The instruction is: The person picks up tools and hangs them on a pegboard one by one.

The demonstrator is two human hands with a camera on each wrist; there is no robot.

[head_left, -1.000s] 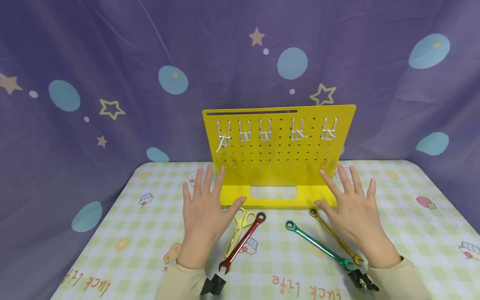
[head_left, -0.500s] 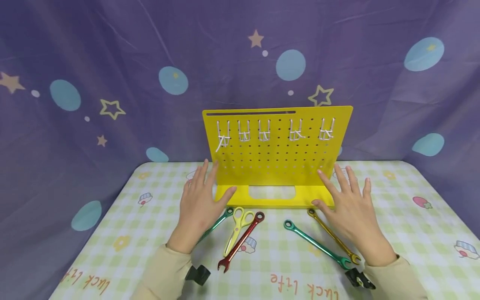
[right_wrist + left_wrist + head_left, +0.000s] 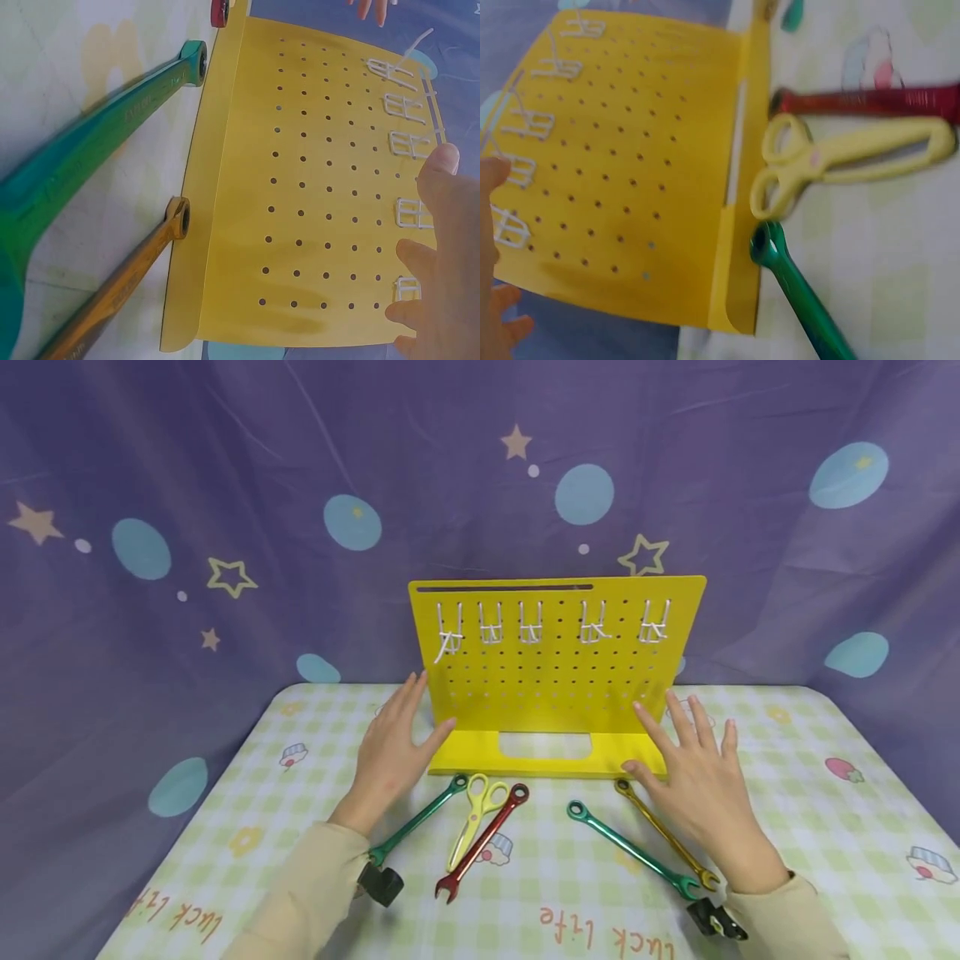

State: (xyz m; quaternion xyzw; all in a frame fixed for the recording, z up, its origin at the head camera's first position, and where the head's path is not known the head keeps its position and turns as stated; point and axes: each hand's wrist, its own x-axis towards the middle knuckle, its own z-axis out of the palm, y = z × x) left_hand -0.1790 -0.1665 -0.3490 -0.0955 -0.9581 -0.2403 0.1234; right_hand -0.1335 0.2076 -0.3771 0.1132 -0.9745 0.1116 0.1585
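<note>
My left hand (image 3: 390, 756) hovers by the left edge of a yellow pegboard (image 3: 540, 685), fingers extended and holding nothing. On the other side my right hand (image 3: 697, 781) spreads its fingers near the board's right edge, likewise holding nothing. White wire hooks (image 3: 531, 625) hang in a row along the upper board. Below my left hand lie a green wrench (image 3: 420, 818), yellow scissors (image 3: 474, 822) and a red wrench (image 3: 483, 843). A second green wrench (image 3: 630, 847) and a gold wrench (image 3: 663, 831) lie beside my right hand.
A checked cloth (image 3: 300, 852) covers the table under everything. Behind the board hangs a purple curtain (image 3: 465, 485) with stars and blue ovals. The board's base (image 3: 547, 768) has a cut-out in its middle. Both wrists carry black mounts (image 3: 381, 883).
My left hand has moved left and turned more edge-on, bringing the left green wrench into sight. The right hand has hardly moved. The tools lie where they were.
</note>
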